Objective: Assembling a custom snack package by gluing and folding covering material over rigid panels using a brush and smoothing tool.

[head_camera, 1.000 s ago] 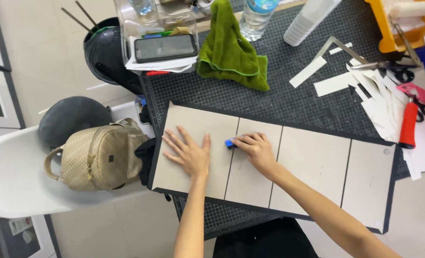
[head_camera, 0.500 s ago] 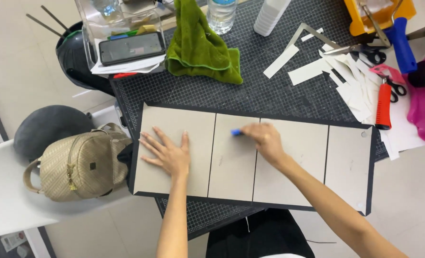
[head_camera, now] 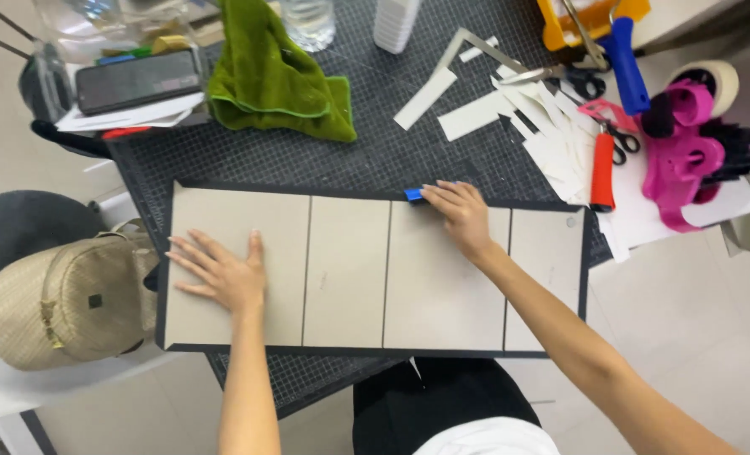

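Dark gridded cutting mat (head_camera: 375, 152) covers the worktable, and it's a busy bench. Far left, off the table's edge, a woven beige handbag (head_camera: 63, 303) sits on a white seat beside a dark grey round cushion (head_camera: 13, 227). Up top on the left, a black phone (head_camera: 137, 80) lies on some papers, and next to it a crumpled green cloth (head_camera: 278, 80).

Centre stage: four grey board panels (head_camera: 366, 270) laid side by side on a black backing sheet (head_camera: 162, 278), narrow gaps between them. The left hand (head_camera: 223, 274) is flat on the leftmost panel, fingers spread wide, palm pressing down. Moving right, the right hand (head_camera: 461, 215) is curled at the top edge of the third panel, fingertips pinched on a small blue tool (head_camera: 413, 195) — only its end pokes out past the fingers, so what kind of tool it is I can't quite tell.

Further right, white paper offcuts (head_camera: 543, 135) are scattered over the mat, with scissors (head_camera: 573, 80), a blue handle (head_camera: 626, 63) and a red-handled tool (head_camera: 602, 173) among them. Far right, pink plastic pieces (head_camera: 686, 156) and a roll of tape (head_camera: 716, 77).
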